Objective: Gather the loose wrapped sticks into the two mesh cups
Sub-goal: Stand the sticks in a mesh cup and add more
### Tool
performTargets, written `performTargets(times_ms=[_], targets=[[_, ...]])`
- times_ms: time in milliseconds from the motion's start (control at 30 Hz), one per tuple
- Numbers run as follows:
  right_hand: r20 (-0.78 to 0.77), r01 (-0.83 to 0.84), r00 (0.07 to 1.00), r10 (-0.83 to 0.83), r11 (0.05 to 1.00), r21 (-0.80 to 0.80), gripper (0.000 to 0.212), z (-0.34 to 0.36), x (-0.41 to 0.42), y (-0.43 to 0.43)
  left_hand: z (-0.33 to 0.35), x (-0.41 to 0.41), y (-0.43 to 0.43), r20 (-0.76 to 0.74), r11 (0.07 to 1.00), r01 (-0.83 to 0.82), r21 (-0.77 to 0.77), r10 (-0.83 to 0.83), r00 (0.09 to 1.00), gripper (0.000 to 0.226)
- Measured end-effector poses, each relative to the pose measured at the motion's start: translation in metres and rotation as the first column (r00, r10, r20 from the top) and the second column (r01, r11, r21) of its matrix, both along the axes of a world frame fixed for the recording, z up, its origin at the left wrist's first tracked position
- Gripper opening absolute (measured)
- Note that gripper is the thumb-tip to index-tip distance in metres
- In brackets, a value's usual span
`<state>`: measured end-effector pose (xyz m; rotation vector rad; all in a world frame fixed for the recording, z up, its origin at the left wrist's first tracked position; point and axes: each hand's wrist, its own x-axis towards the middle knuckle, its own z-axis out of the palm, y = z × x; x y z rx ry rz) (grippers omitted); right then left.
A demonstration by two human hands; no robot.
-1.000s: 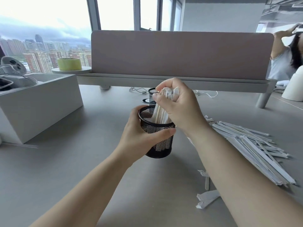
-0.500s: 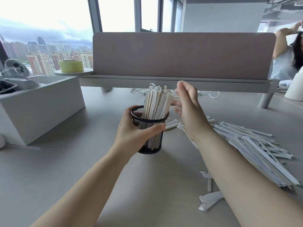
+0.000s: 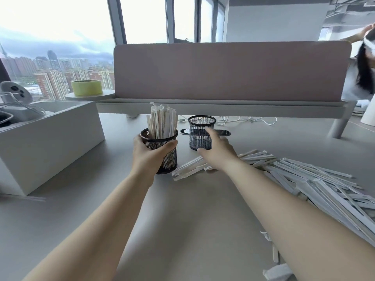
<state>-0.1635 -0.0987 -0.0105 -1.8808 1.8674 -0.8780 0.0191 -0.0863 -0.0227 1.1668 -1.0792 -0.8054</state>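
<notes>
Wrapped sticks (image 3: pixel 162 122): a tight bundle stands upright in the near mesh cup (image 3: pixel 171 157), tops well clear of the rim.
Near cup: black mesh, on the desk (image 3: pixel 182 220) left of centre, its foot just beside the closest loose sticks.
Left grip (image 3: pixel 148 157): wrapped round the near mesh cup from the left, thumb across the front, holding it firmly.
Far mesh cup (image 3: pixel 199 132): upright, nothing showing above its rim, behind and to the right of the near one, a gap between them.
Right grip (image 3: pixel 218 153): wide, fingers spread; thumb tip down at the far cup's base, forefinger up along its right side. It looks like contact, but it is not a closed hold.
Loose pile (image 3: pixel 304 179): a big fan of wrapped sticks lies flat across the right of the desk, running under the right forearm.
Torn wrappers (image 3: pixel 278 271): white scraps at the bottom right.
Backdrop: white box (image 3: pixel 50 142) at left, divider panel (image 3: pixel 229 72) behind, green tape roll (image 3: pixel 86 87) on a small shelf, white cables (image 3: pixel 243 119) under the panel, another person (image 3: pixel 361 78) far right.
</notes>
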Motion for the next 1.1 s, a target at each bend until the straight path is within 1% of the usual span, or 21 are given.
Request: performTargets(times_ms=[100, 233, 333, 467, 600, 633, 700, 767, 800, 900, 933, 1000, 1100], targets=[[-0.048, 0.004, 0.999, -0.004, 1.0, -0.013, 0.075, 0.004, 0.002, -0.013, -0.003, -0.005, -0.015, -0.029, 1.0, 0.013, -0.001, -0.013, 0.999, 0.078], [-0.077, 0.016, 0.997, -0.016, 1.0, -0.003, 0.07, 0.012, -0.002, -0.034, -0.007, -0.004, -0.041, -0.002, 0.999, 0.042, 0.022, -0.042, 0.999, 0.087], [-0.094, 0.029, 0.995, -0.031, 0.999, -0.018, 0.061, 0.018, -0.005, -0.043, -0.013, -0.003, -0.057, 0.027, 0.998, 0.054, 0.023, -0.055, 0.998, 0.086], [-0.103, 0.052, 0.993, -0.055, 0.998, -0.032, 0.047, 0.019, -0.005, -0.051, -0.018, -0.004, -0.065, 0.026, 0.998, 0.064, 0.021, -0.064, 0.998, 0.086], [-0.077, 0.076, 0.993, -0.085, 0.991, -0.106, 0.027, 0.018, -0.003, -0.053, -0.019, -0.007, -0.068, 0.075, 0.997, 0.075, 0.025, -0.077, 0.994, 0.082], [-0.057, 0.085, 0.994, -0.093, 0.987, -0.134, 0.023, 0.019, -0.003, -0.053, -0.019, -0.009, -0.067, 0.111, 0.997, 0.071, 0.039, -0.075, 0.991, 0.078], [-0.014, 0.091, 0.995, -0.095, 0.978, -0.187, 0.021, 0.019, -0.005, -0.049, -0.019, -0.014, -0.062, 0.25, 0.997, 0.036, 0.075, -0.053, 0.967, 0.073], [0.046, 0.103, 0.994, -0.095, 0.966, -0.237, 0.022, 0.02, -0.009, -0.041, -0.019, -0.018, -0.057, 0.412, 0.994, -0.032, 0.109, -0.016, 0.911, 0.082], [0.08, 0.11, 0.993, -0.092, 0.958, -0.264, 0.022, 0.021, -0.012, -0.035, -0.018, -0.02, -0.053, 0.47, 0.992, -0.069, 0.109, 0.01, 0.883, 0.087], [0.149, 0.111, 0.987, -0.065, 0.938, -0.329, 0.021, 0.026, -0.023, -0.014, -0.011, -0.028, -0.027, 0.545, 0.983, -0.169, 0.068, 0.105, 0.832, 0.097], [0.165, 0.101, 0.985, -0.045, 0.934, -0.344, 0.02, 0.027, -0.027, -0.005, -0.011, -0.03, -0.018, 0.55, 0.985, -0.174, 0.015, 0.137, 0.824, 0.099], [0.2, 0.069, 0.98, 0.006, 0.928, -0.367, 0.018, 0.028, -0.033, 0.018, -0.007, -0.037, 0.004, 0.53, 0.994, -0.088, -0.063, 0.108, 0.841, 0.1], [0.249, -0.01, 0.962, 0.109, 0.93, -0.367, 0.018, 0.028, -0.038, 0.055, -0.001, -0.047, 0.031, 0.521, 0.992, 0.101, -0.079, -0.045, 0.853, 0.104]])
